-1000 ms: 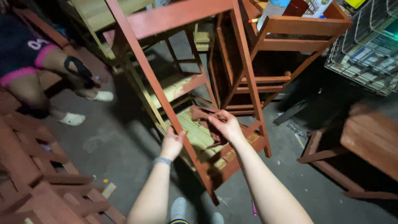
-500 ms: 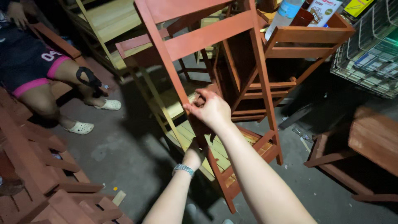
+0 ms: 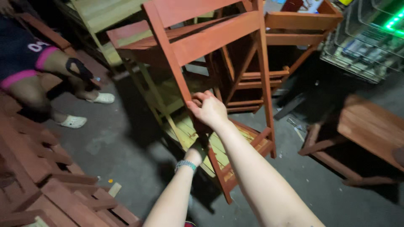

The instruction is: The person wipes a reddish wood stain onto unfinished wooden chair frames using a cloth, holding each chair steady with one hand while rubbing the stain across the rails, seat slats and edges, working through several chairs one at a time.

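A red-brown wooden chair [image 3: 219, 33] stands tilted in front of me, its long leg slanting down to the floor. My right hand [image 3: 208, 108] is closed around that leg about halfway up. My left hand [image 3: 200, 147], with a beaded bracelet on the wrist, reaches in below it and is mostly hidden behind the leg and my right forearm; its grip cannot be seen. An unpainted pale wooden frame [image 3: 189, 134] lies under the chair.
Another red-brown chair [image 3: 294, 38] stands behind. A person [image 3: 38, 71] in dark shorts and white sandals crouches at the left. Stacked red-brown wooden parts [image 3: 46, 176] fill the lower left. A low wooden stool [image 3: 370, 130] sits right; a wire rack [image 3: 370, 38] upper right.
My right hand has slid up along the chair leg and the chair has been raised and tilted toward me. My left hand has dropped lower behind the leg.
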